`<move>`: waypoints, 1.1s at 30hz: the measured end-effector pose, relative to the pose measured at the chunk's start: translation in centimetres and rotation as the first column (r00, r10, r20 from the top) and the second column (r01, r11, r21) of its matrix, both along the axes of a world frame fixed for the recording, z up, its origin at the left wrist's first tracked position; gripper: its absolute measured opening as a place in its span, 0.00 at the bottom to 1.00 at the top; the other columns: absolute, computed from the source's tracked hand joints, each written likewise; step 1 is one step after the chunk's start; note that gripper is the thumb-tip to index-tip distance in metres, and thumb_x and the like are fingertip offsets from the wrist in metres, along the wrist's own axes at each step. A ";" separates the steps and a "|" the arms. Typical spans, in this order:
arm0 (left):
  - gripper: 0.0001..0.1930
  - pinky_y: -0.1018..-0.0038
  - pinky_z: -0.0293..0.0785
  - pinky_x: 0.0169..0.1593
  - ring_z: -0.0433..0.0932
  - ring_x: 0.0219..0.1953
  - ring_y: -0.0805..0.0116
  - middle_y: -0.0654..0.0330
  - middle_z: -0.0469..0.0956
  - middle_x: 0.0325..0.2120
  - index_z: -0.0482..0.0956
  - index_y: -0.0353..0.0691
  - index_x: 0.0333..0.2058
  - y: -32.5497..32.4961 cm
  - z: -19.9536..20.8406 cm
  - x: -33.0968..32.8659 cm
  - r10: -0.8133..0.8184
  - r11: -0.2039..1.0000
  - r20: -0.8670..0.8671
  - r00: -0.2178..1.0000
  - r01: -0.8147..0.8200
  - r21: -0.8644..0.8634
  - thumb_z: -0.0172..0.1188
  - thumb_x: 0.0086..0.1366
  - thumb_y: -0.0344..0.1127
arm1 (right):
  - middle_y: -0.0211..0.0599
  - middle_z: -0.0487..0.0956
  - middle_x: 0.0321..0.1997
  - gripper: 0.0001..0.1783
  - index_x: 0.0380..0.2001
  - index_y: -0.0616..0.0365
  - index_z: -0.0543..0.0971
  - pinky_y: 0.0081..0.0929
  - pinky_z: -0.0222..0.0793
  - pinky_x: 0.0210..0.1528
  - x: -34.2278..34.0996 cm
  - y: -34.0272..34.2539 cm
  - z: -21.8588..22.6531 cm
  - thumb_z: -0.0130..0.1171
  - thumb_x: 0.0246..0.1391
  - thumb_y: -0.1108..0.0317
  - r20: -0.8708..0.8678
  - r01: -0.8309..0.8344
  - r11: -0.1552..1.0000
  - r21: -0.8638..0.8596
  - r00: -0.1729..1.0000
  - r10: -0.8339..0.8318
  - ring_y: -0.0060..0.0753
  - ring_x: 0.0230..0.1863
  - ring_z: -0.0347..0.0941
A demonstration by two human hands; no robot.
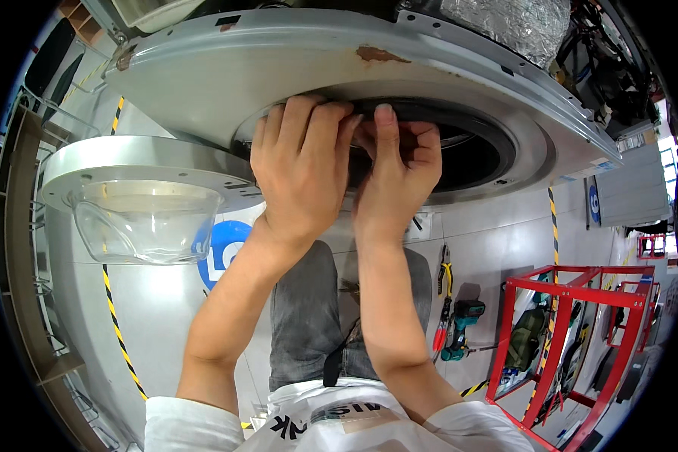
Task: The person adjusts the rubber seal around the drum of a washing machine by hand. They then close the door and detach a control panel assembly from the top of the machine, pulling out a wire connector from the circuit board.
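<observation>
In front of me stands a front-loading washing machine (226, 90) with a worn, chipped front panel. Its round opening is lined by a dark rubber door seal (467, 120). My left hand (297, 166) has its fingers curled over the upper left part of the seal. Close beside it, my right hand (395, 169) pinches the same rim, thumb up and fingers bent; the fingertips are partly hidden. The round door (128, 154) hangs open at the left, its clear glass bowl (147, 226) facing down toward me.
On the floor to my right lie pliers (445, 275), a red-handled tool (439, 335) and a green-black cordless drill (463, 320). A red metal frame (569, 288) holding assorted items stands further right. Shelving (22, 248) runs along the left. Wires (603, 60) show in the machine's open top.
</observation>
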State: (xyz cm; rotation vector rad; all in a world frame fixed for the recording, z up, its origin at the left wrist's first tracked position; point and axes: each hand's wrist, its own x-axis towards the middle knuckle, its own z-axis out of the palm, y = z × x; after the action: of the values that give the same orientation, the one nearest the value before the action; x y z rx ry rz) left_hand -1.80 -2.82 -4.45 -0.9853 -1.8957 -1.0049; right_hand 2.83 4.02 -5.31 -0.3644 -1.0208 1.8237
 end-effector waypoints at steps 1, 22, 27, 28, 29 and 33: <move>0.07 0.65 0.67 0.33 0.72 0.30 0.56 0.58 0.74 0.29 0.76 0.38 0.32 0.0 -0.4 -0.3 0.003 1.000 -0.029 1.000 -0.002 0.011 0.63 0.53 0.26 | 0.35 0.77 0.31 0.10 0.35 0.64 0.71 0.22 0.77 0.41 0.0 0.0 -0.2 0.62 0.55 0.73 0.001 -0.034 0.999 0.030 0.999 0.034 0.21 0.32 0.74; 0.09 0.67 0.67 0.27 0.72 0.26 0.59 0.59 0.71 0.27 0.75 0.38 0.31 -1.1 -3.3 -1.5 -0.017 0.973 0.054 0.998 0.004 0.231 0.66 0.52 0.28 | 0.37 0.78 0.34 0.10 0.36 0.65 0.70 0.23 0.76 0.42 -0.3 -0.5 -1.0 0.60 0.57 0.74 0.099 -0.096 0.973 0.208 0.992 0.077 0.21 0.36 0.74; 0.10 0.67 0.71 0.33 0.75 0.31 0.56 0.56 0.74 0.30 0.76 0.36 0.33 -1.7 -3.2 -1.1 -0.093 0.972 0.133 0.987 0.061 0.226 0.67 0.51 0.22 | 0.36 0.78 0.34 0.08 0.37 0.65 0.72 0.19 0.74 0.40 -1.2 -0.8 -1.3 0.60 0.57 0.75 0.190 0.022 0.938 0.347 0.977 -0.093 0.19 0.35 0.73; 0.11 0.67 0.71 0.34 0.74 0.32 0.55 0.56 0.74 0.31 0.76 0.36 0.33 -2.2 -3.3 -1.2 -0.099 0.974 0.142 0.985 0.067 0.216 0.66 0.51 0.22 | 0.36 0.78 0.34 0.08 0.37 0.65 0.72 0.19 0.73 0.39 -1.4 -1.4 -1.5 0.60 0.57 0.75 0.209 0.085 0.925 0.370 0.963 -0.172 0.19 0.35 0.73; 0.12 0.66 0.71 0.34 0.74 0.32 0.55 0.55 0.74 0.31 0.76 0.36 0.33 -2.4 -3.4 -1.3 -0.105 0.976 0.150 0.983 0.073 0.205 0.66 0.50 0.21 | 0.35 0.78 0.33 0.08 0.37 0.65 0.72 0.18 0.74 0.39 -2.0 -1.7 -1.5 0.60 0.57 0.75 0.123 0.142 0.903 0.406 0.970 -0.208 0.18 0.35 0.73; 0.14 0.65 0.69 0.35 0.73 0.33 0.54 0.55 0.73 0.31 0.76 0.36 0.34 -2.4 -3.8 -1.7 -0.109 0.976 0.124 0.986 0.082 0.200 0.66 0.49 0.19 | 0.30 0.76 0.33 0.11 0.38 0.63 0.71 0.15 0.70 0.41 -1.3 -0.7 -1.7 0.63 0.55 0.75 0.115 -0.051 0.957 0.287 0.993 0.018 0.17 0.36 0.72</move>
State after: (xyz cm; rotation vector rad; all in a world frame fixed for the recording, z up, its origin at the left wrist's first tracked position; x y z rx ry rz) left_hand -3.48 -5.26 -8.23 -0.9209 -1.8293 -1.3161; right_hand 1.51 3.30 -7.03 -0.2720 -1.3591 1.6673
